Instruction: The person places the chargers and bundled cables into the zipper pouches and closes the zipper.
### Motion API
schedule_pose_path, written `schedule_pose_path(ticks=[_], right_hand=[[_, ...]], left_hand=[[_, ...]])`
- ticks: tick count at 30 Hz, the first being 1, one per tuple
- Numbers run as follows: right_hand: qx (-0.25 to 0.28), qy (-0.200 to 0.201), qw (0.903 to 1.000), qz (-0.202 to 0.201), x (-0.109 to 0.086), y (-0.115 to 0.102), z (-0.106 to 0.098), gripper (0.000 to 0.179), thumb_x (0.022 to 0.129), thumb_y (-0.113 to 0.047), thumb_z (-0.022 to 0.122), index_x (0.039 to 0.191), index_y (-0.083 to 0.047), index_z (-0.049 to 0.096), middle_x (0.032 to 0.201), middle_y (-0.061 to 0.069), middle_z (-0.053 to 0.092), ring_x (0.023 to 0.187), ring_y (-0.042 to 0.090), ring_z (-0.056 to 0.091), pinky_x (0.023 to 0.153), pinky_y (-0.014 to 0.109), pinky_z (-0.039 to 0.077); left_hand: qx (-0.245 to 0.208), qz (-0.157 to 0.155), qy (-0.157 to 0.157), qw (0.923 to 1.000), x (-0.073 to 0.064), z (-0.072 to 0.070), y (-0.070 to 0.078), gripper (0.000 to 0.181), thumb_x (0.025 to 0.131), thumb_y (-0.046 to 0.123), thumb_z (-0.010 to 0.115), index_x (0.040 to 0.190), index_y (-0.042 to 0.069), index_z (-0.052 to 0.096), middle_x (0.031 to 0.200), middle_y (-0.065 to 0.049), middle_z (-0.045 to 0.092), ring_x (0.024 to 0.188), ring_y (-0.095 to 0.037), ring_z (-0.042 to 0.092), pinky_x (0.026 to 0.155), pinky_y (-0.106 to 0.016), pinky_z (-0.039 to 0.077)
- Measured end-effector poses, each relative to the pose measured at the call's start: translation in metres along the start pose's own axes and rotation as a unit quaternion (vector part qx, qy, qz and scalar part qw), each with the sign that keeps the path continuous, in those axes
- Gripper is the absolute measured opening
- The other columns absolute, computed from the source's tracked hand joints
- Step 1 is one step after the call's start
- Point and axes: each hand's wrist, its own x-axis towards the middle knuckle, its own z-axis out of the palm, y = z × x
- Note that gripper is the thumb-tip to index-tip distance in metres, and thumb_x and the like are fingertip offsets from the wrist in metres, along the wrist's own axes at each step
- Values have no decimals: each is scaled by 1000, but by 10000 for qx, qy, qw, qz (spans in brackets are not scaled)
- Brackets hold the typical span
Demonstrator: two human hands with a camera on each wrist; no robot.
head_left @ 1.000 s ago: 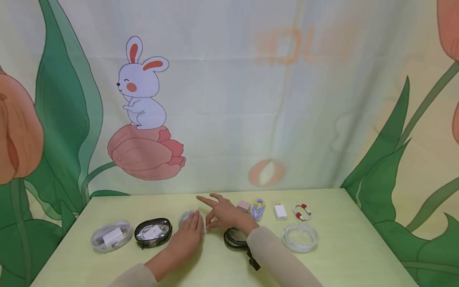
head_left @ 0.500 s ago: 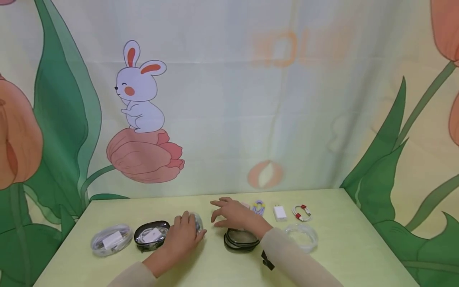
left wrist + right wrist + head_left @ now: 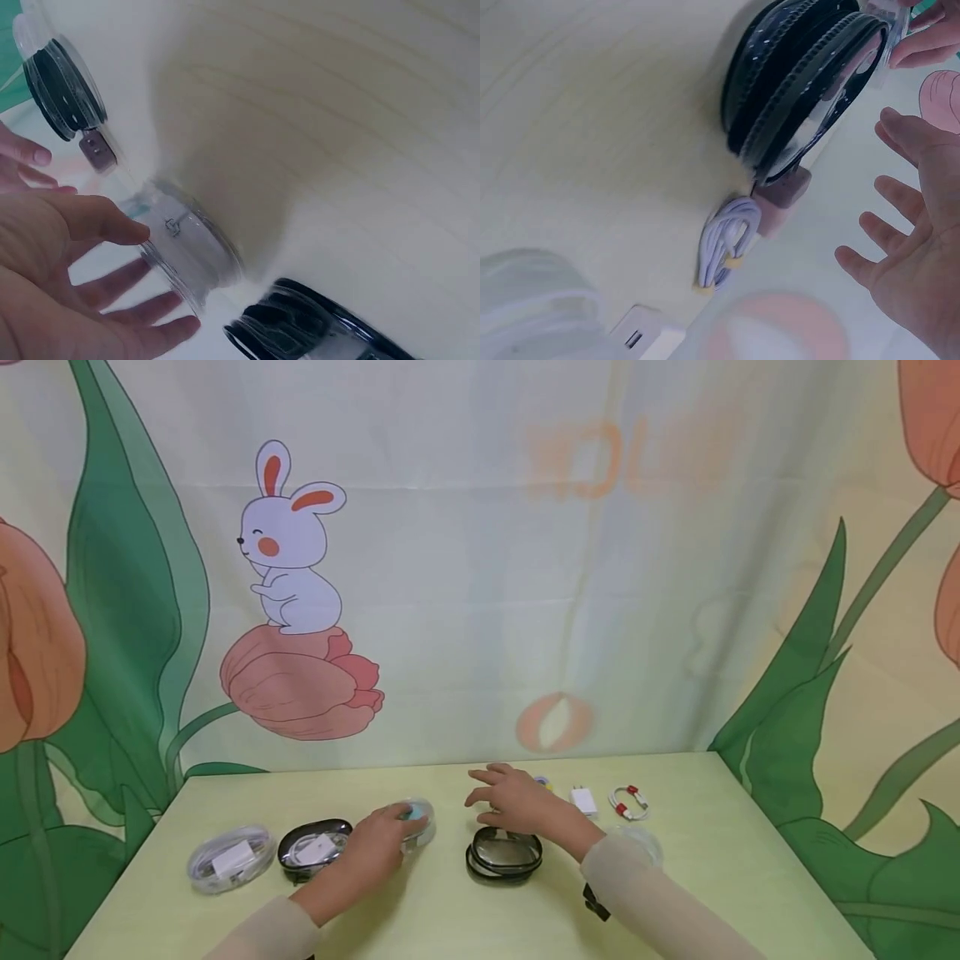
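Observation:
My left hand [image 3: 378, 843] is at a round clear case [image 3: 423, 837] with something blue-green inside. In the left wrist view the thumb touches the rim of its lid, and the other fingers, loosely spread, reach to the lid's lower edge. My right hand [image 3: 521, 800] holds nothing; its fingers are apart, above and behind a black-rimmed clear case [image 3: 504, 857]. Beside the left wrist lies another black-rimmed case [image 3: 311, 847], packed with a white plug and cable. The right wrist view shows a bundled lilac cable [image 3: 727, 240] and a pink plug [image 3: 780, 199].
A clear case [image 3: 231, 858] with a white plug and coiled cable lies at the far left. To the right are a white charger [image 3: 582, 801], a short white cable [image 3: 628, 803] with red ties and another clear case [image 3: 647, 842], partly behind my sleeve. A printed curtain [image 3: 450, 610] hangs behind the table.
My left hand has drawn leftward off the lid's top, and the round clear case sits slightly further right. My right hand has moved away to the right, uncovering the black-rimmed case.

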Motion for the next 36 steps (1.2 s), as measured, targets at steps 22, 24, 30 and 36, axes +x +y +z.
schedule_pose_path(ticks=[22,24,30,36], right_hand=[[465,240,9986,34,-33,20,-4,28,98,-22,69,125,-16,70,153,21,47,138,47,44,106,60,43],[343,281,9990,26,-35,22,-3,29,98,-22,70,126,-15,70,151,21,48,136,47,46,104,59,45],[200,396,9990,-15,-38,29,0,33,96,-23,71,128,-15,69,149,21,50,133,45,49,100,59,47],[348,342,9988,73,-42,38,2,32,97,-21,71,128,-14,69,150,21,49,136,45,46,103,58,46]], left_hand=[[-177,1131,29,9934,-8,-12,-18,48,74,-18,72,111,14,78,123,-16,66,106,-37,68,79,-47,58],[-125,1239,34,9922,-10,-12,-20,47,76,-16,72,110,14,78,123,-15,67,105,-36,68,76,-46,58],[-167,1333,75,9909,-12,-11,-22,45,77,-16,67,111,12,77,125,-16,66,109,-36,67,78,-46,58],[-54,2007,522,9782,-9,0,-17,48,75,-10,73,120,6,70,129,-18,64,117,-35,63,96,-46,54]])
